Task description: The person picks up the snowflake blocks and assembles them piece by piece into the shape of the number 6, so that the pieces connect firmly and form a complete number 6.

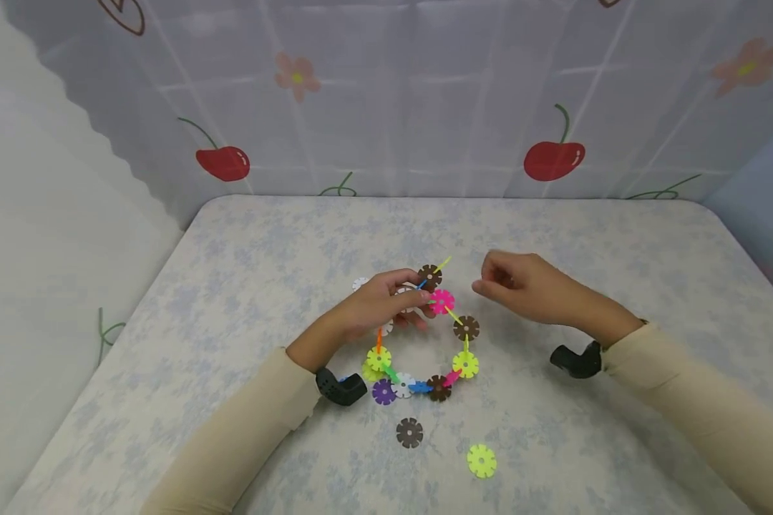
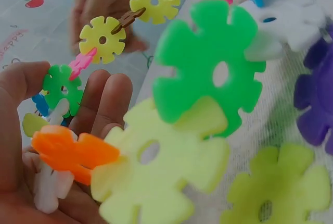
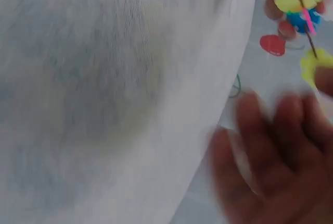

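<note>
Though the chain of discs [image 1: 466, 365] pinched by the left hand [image 1: 381, 302] over the desk [image 1: 245, 286] already loops round, whether its ends join is hard to tell; a brown disc [image 1: 409, 423] and a yellow disc [image 1: 482, 471] lie unlinked, the right hand [image 1: 530, 287] empty, fingers loosely bent.

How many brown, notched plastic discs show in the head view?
4: one brown disc beside the left hand, one on the right of the multicoloured disc chain, another on its near side, one loose on the patterned table. The hand may hide more.
</note>
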A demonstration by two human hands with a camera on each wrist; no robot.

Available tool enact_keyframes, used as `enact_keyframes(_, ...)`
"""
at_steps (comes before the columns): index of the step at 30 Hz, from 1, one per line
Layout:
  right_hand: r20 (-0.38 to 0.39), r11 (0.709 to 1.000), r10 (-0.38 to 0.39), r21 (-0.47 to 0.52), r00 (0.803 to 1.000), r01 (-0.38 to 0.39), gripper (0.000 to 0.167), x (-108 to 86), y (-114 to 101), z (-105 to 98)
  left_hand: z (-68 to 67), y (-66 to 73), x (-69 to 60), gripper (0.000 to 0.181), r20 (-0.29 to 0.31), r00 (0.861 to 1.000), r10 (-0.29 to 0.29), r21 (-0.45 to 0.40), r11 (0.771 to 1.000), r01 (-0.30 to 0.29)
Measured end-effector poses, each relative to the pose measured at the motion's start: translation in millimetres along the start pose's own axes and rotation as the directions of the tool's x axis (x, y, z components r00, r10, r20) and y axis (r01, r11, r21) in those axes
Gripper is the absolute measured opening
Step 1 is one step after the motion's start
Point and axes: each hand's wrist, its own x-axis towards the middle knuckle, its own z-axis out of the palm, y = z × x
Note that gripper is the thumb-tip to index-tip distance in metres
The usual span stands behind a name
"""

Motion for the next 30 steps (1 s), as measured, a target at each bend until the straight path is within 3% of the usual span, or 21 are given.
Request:
enact_keyframes(1,0.094,1.0,0.022,0.01,0.995,-0.023,0.016,-5.8,1,-3,-0.6,0.3,-0.3,0.026,-0.006,1.0,-0.002,-0.001,1.0,0.002)
enact_keyframes(3,0.283,0.999,0.034,0.017,0.959,-0.04,0.018,-17.7,0,-4,-1.5,0.8,-1.2,0.028,-0.016,1.0,-0.008,-0.009,1.0,0.008)
enact_keyframes(6,0.442,0.999,-0.027,0.04,0.897,0.01,0.018,-34.7,-8,6,-2.6,0.5,-2.2,0.028,-0.026,0.999,-0.022,-0.025,0.999,0.021)
enact_keyframes(11,0.479,0.979,-0.174,-0.008,0.861,0.202,0.027,-57.9,-34,42,-3.5,-1.9,-2.5,0.024,-0.05,0.998,-0.034,-0.055,0.998,0.031)
enact_keyframes(15,0.492,0.91,-0.265,-0.157,0.829,0.384,0.036,-70.5,-52,65,-2.8,-5.0,-2.1,0.022,-0.079,0.996,-0.033,-0.091,0.996,0.026)
enact_keyframes(18,0.501,0.866,-0.254,-0.262,0.827,0.425,0.033,-73.9,-59,75,-1.6,-5.5,-1.5,0.023,-0.098,0.995,-0.034,-0.124,0.992,0.022)
enact_keyframes(21,0.506,0.881,-0.202,-0.28,0.839,0.381,0.028,-74.8,-61,78,0.8,-5.6,-1.6,0.026,-0.11,0.993,-0.043,-0.15,0.988,0.026)
enact_keyframes(23,0.513,0.926,-0.184,-0.195,0.839,0.323,0.025,-74.5,-59,76,2.6,-6.5,-2.3,0.029,-0.115,0.992,-0.055,-0.165,0.986,0.035)
enact_keyframes(26,0.51,0.976,-0.195,0.019,0.838,0.215,0.022,-70.2,-55,65,6.0,-6.8,-4.7,0.032,-0.116,0.991,-0.066,-0.176,0.983,0.045)
enact_keyframes(28,0.484,0.979,-0.192,0.157,0.854,0.131,0.016,-63.4,-52,50,8.2,-7.0,-6.4,0.029,-0.117,0.991,-0.065,-0.176,0.983,0.044)
enact_keyframes(30,0.416,0.968,-0.175,0.239,0.892,0.078,0.009,-54.0,-47,32,10.2,-7.4,-8.2,0.024,-0.119,0.991,-0.066,-0.177,0.983,0.044)
